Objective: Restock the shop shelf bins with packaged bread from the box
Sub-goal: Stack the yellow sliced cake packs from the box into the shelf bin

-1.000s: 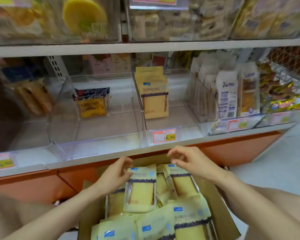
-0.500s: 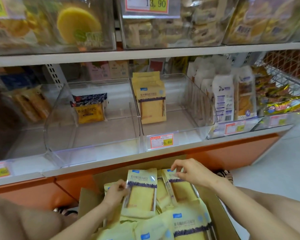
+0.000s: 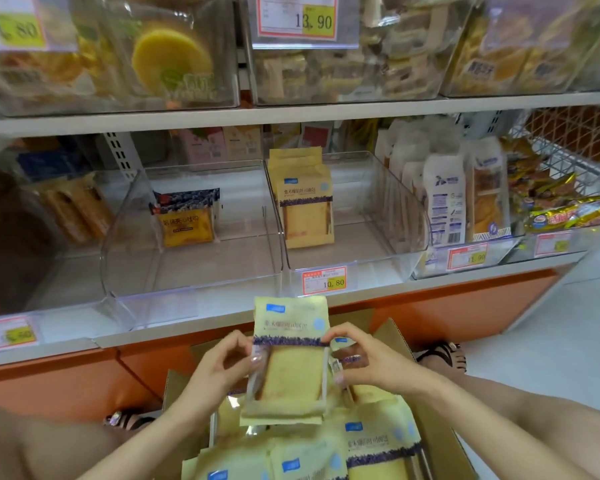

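Observation:
A pale yellow bread pack (image 3: 290,362) with a purple band is held upright above the cardboard box (image 3: 437,441). My left hand (image 3: 222,370) grips its left edge and my right hand (image 3: 364,363) grips its right edge, fingers curled round the wrapper. Several more packs of the same kind (image 3: 378,445) lie in the box below. Straight ahead, a clear shelf bin (image 3: 354,268) with a 10.80 price tag holds a few matching packs (image 3: 305,209) standing at its back left.
A second clear bin (image 3: 194,292) to the left holds one yellow and blue pack (image 3: 186,216). White bagged goods (image 3: 444,202) fill the bin to the right, next to a wire basket (image 3: 568,161). An upper shelf edge (image 3: 291,114) runs above. Sandalled feet flank the box.
Both hands have lifted one pack up out of the box and now hold it between them. The view has moved closer to the shelf.

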Demonstrator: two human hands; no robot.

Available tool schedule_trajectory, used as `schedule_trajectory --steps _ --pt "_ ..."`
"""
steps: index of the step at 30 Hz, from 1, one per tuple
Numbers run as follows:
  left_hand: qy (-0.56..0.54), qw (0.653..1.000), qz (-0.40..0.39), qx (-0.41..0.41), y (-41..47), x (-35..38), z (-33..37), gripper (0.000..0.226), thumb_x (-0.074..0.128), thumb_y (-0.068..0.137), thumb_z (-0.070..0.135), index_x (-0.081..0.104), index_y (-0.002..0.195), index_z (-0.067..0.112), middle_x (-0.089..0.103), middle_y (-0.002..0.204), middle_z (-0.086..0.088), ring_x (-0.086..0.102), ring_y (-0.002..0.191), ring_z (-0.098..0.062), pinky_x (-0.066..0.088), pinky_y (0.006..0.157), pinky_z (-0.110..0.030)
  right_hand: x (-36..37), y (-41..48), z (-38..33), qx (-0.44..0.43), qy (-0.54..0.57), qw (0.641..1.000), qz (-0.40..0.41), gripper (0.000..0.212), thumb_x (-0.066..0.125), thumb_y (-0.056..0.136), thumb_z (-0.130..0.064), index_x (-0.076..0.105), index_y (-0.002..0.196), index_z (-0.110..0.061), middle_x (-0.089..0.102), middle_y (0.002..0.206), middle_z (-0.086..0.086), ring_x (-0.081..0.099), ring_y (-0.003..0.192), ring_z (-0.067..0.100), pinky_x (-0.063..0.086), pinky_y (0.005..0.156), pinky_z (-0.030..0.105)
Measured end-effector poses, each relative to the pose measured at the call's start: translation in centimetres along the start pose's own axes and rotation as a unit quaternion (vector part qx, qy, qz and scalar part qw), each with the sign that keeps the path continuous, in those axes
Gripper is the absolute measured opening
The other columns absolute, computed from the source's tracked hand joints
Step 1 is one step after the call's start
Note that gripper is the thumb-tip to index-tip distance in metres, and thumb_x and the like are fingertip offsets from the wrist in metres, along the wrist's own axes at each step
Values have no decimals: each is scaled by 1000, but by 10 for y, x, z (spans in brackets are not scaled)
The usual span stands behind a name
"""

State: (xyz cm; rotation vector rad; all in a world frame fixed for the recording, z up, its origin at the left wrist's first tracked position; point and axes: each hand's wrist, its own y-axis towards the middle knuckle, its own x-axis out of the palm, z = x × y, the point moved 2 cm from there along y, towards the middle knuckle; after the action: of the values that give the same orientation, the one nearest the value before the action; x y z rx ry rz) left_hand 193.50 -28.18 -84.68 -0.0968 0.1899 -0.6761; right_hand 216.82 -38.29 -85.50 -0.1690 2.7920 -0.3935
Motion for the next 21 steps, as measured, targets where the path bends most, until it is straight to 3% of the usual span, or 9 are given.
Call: schedule_trajectory --steps 3,5,7,10,14,18,21 --pt "-60 998 1 8 -8 2 20 23 77 69 31 57 68 19 64 74 3 59 71 -7 44 62 -17 3 -9 -10 -52 82 994 54 48 73 80 -9 52 117 -30 52 126 -13 60 102 10 52 91 33" --pt "-85 996 -5 10 -11 6 27 24 75 59 40 58 64 24 65 77 0 61 73 -8 45 61 -17 6 -15 -17 -77 102 987 101 47 74 76 -11 55 112 -35 56 120 -12 62 96 15 53 88 33" --pt "-89 996 -6 24 -12 10 33 26 75 62 43 59 66 23 64 81 -6 61 76 -13 46 65 -19 7 -21 -23 -105 108 979 138 45 73 75 -11 57 106 -40 59 112 -16 61 96 18 53 83 30" --pt "-66 996 -11 53 -8 17 46 19 74 77 32 61 78 18 68 84 0 63 79 -11 48 68 -17 1 -26 -28 -134 130 966 177 44 72 75 -7 60 104 -37 62 107 -14 61 96 15 53 78 28" --pt "-54 997 -12 45 -1 24 59 24 63 86 28 62 107 17 70 103 9 66 93 -3 48 71 -11 -14 -24 -36 -138 185 954 191 46 73 68 -8 63 101 -38 66 103 -7 64 86 19 57 70 37" --pt "-31 999 1 32 6 23 70 25 45 92 24 69 100 25 73 96 14 66 88 0 47 70 -9 -30 -23 -48 -153 182 951 196 47 74 68 -8 63 106 -33 66 107 0 66 88 20 57 71 33" --pt "-28 999 30 15 14 23 72 20 52 91 19 71 95 26 74 95 6 68 92 -12 51 80 -26 -38 -24 -55 -165 176 952 191 49 75 68 -11 60 112 -29 66 110 2 65 90 23 57 75 32"
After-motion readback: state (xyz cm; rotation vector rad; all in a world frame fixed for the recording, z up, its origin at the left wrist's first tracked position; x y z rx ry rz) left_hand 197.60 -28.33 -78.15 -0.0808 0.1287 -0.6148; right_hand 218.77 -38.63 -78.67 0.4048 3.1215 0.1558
